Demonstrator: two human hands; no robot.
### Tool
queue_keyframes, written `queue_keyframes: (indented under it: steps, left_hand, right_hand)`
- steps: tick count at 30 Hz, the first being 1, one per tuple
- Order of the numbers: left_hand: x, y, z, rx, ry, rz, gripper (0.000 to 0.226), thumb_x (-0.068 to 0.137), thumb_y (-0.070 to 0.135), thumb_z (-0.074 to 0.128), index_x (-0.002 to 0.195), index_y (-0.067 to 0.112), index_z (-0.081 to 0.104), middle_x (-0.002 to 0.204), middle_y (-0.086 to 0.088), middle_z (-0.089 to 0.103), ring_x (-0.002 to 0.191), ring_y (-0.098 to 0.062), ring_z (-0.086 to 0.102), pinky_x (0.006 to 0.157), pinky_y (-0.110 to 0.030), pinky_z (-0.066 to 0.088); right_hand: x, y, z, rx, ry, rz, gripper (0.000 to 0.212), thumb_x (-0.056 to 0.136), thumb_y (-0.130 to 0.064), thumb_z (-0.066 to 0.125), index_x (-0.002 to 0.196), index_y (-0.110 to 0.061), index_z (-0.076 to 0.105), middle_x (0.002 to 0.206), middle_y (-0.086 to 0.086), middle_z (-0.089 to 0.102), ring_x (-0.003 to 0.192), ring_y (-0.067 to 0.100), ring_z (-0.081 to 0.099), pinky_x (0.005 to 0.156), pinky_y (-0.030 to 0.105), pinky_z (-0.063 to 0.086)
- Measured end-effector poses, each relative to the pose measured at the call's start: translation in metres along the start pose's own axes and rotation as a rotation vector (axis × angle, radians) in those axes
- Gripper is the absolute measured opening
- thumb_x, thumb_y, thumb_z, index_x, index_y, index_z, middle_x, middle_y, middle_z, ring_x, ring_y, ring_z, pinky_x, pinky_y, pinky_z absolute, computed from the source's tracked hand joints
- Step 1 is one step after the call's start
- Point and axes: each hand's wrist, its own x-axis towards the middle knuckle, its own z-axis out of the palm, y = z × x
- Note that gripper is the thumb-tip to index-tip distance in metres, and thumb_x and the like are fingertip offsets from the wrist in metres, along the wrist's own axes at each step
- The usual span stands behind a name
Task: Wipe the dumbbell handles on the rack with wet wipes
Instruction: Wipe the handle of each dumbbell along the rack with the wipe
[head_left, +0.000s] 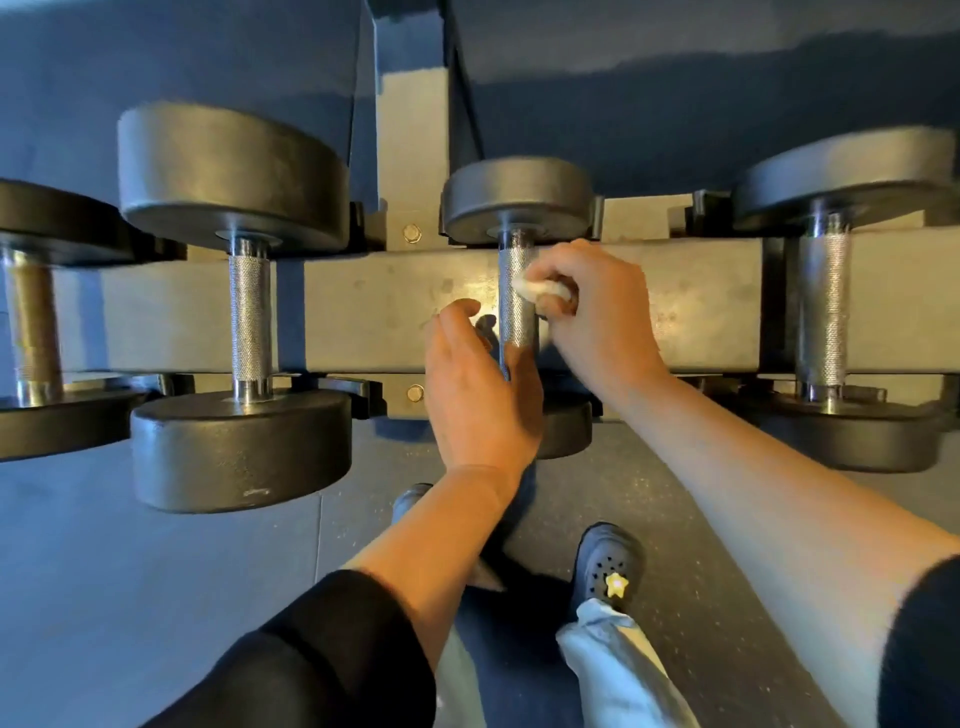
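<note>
Here I see the small dumbbell's knurled handle (516, 296) at the rack's (384, 306) centre, with my right hand (597, 317) pinching a balled white wipe (540, 289) against its right side. My left hand (480, 395) hovers near it, fingers relaxed, holding nothing. Bigger dumbbells (244, 306) sit left and right.

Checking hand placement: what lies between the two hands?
In the head view, the knurled dumbbell handle stands between the left hand and the right hand, which presses a wet wipe against it.

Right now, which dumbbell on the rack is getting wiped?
The third dumbbell from the left, the smallest. The right hand presses a white wipe against its handle; the left hand sits by its near end. No hand is on the other three.
</note>
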Motion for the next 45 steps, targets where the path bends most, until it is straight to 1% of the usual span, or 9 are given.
queue_keyframes:
  steps: [5, 9, 13, 17, 20, 24, 29, 38, 45]
  left_hand:
    - [0.000, 0.001, 0.000, -0.029, -0.006, -0.047, 0.035, 0.084, 0.009, 0.058, 0.116, 0.012, 0.046, 0.099, -0.006, 0.054, 0.082, -0.017, 0.052, 0.073, -0.033, 0.047]
    - [-0.002, 0.004, 0.000, -0.019, -0.012, -0.064, 0.035, 0.083, 0.007, 0.057, 0.117, 0.012, 0.046, 0.095, -0.005, 0.053, 0.074, -0.008, 0.046, 0.070, -0.025, 0.040]
    - [-0.001, 0.006, 0.000, 0.004, -0.022, -0.080, 0.033, 0.084, 0.008, 0.056, 0.116, 0.013, 0.046, 0.091, -0.005, 0.053, 0.075, -0.012, 0.048, 0.072, -0.030, 0.045]
    - [-0.002, 0.008, -0.002, 0.011, -0.027, -0.103, 0.034, 0.085, 0.008, 0.056, 0.117, 0.014, 0.046, 0.087, 0.000, 0.051, 0.074, -0.010, 0.049, 0.074, -0.030, 0.046]
    - [-0.002, 0.010, -0.002, 0.014, -0.013, -0.114, 0.034, 0.085, 0.008, 0.056, 0.117, 0.013, 0.046, 0.083, 0.002, 0.049, 0.071, -0.008, 0.047, 0.072, -0.026, 0.043]
    - [-0.001, 0.008, -0.001, 0.013, 0.000, -0.114, 0.033, 0.085, 0.007, 0.055, 0.116, 0.014, 0.046, 0.079, 0.007, 0.046, 0.068, -0.004, 0.047, 0.066, -0.016, 0.039]
    - [0.000, 0.001, -0.003, -0.009, 0.008, -0.108, 0.030, 0.085, 0.004, 0.054, 0.111, 0.017, 0.045, 0.076, 0.008, 0.046, 0.067, -0.002, 0.047, 0.062, -0.010, 0.038]
    - [0.004, -0.005, -0.008, -0.074, -0.038, -0.092, 0.031, 0.085, 0.002, 0.053, 0.106, 0.022, 0.043, 0.075, 0.003, 0.048, 0.069, -0.014, 0.050, 0.071, -0.035, 0.049]
    - [0.005, -0.006, -0.009, -0.083, -0.070, -0.094, 0.030, 0.085, 0.003, 0.053, 0.109, 0.020, 0.044, 0.076, 0.003, 0.048, 0.068, -0.009, 0.048, 0.068, -0.021, 0.044]
  right_hand:
    - [-0.037, 0.009, 0.002, 0.080, -0.118, 0.025, 0.014, 0.073, 0.008, 0.066, 0.076, -0.006, 0.066, 0.077, 0.002, 0.060, 0.072, 0.010, 0.056, 0.070, 0.024, 0.050]
    - [-0.049, 0.011, -0.005, 0.271, -0.224, 0.177, 0.009, 0.083, 0.011, 0.057, 0.082, 0.005, 0.064, 0.080, 0.012, 0.058, 0.071, -0.013, 0.049, 0.073, 0.000, 0.036]
    - [-0.040, 0.024, -0.009, 0.139, -0.143, 0.205, 0.021, 0.084, 0.007, 0.058, 0.100, -0.003, 0.065, 0.098, 0.008, 0.059, 0.088, 0.002, 0.044, 0.078, -0.002, 0.031]
    - [-0.015, 0.033, -0.008, 0.030, 0.116, 0.197, 0.025, 0.084, -0.002, 0.063, 0.108, -0.005, 0.065, 0.104, 0.009, 0.064, 0.093, 0.010, 0.054, 0.081, 0.014, 0.044]
    - [0.006, 0.026, -0.003, 0.083, 0.163, 0.182, 0.026, 0.084, -0.008, 0.063, 0.109, -0.007, 0.065, 0.104, 0.010, 0.065, 0.096, 0.021, 0.060, 0.083, 0.034, 0.052]
    - [0.013, 0.013, 0.014, 0.237, 0.069, 0.225, 0.026, 0.086, -0.007, 0.061, 0.111, -0.017, 0.061, 0.108, -0.002, 0.064, 0.101, 0.008, 0.057, 0.082, 0.019, 0.048]
    - [-0.008, 0.015, 0.017, 0.309, 0.117, 0.201, 0.024, 0.082, 0.001, 0.062, 0.102, -0.010, 0.066, 0.102, 0.001, 0.067, 0.096, 0.011, 0.061, 0.082, 0.023, 0.052]
    - [-0.052, 0.013, 0.008, 0.107, -0.178, 0.253, 0.024, 0.082, 0.002, 0.063, 0.103, -0.011, 0.065, 0.101, -0.003, 0.062, 0.088, 0.002, 0.054, 0.066, -0.006, 0.034]
    - [-0.035, 0.007, 0.014, 0.216, 0.122, 0.168, 0.017, 0.079, -0.021, 0.054, 0.095, -0.016, 0.060, 0.093, -0.007, 0.058, 0.087, 0.005, 0.055, 0.078, 0.024, 0.049]
